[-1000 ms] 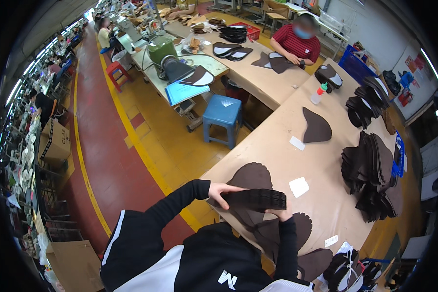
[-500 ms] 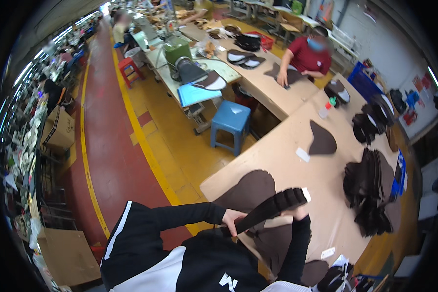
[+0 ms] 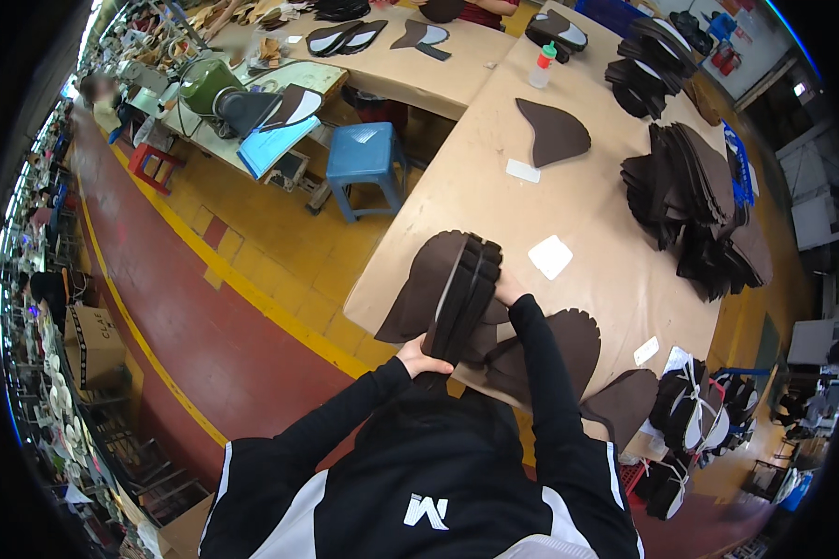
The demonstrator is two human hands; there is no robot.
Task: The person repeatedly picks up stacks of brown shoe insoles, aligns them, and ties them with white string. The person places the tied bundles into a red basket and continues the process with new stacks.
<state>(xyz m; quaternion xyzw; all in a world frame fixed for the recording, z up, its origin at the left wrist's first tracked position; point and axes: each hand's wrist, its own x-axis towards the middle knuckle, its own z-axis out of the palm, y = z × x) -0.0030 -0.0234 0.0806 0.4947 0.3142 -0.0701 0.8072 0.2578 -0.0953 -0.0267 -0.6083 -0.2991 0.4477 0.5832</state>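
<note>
On the table (image 3: 457, 200), a big pile (image 3: 680, 177) at right, apparently already gathered; nearer, loose pieces (image 3: 576, 343) yet unstacked. Over the near edge, a thick stack (image 3: 459, 300), steeper in view than half a second ago. Gripped low by a closed left hand (image 3: 424, 359); met at upper right by right hand (image 3: 510, 287), fingers hidden, hold impossible to tell.

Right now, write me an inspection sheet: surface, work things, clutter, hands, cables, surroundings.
Surface: large tan-covered table, partly bare.
Work things: thick stack of flat dark brown pieces, held tilted above similar loose pieces.
Clutter: small white rounded card; translucent plastic bottle with green cap, upright.
Hands: left hand grips the stack's near end; right hand at its right side, fingers mostly hidden.
Cables: none clear enough to tell.
Surroundings: square blue plastic stool; dark red walkway edged with yellow lines.
</note>
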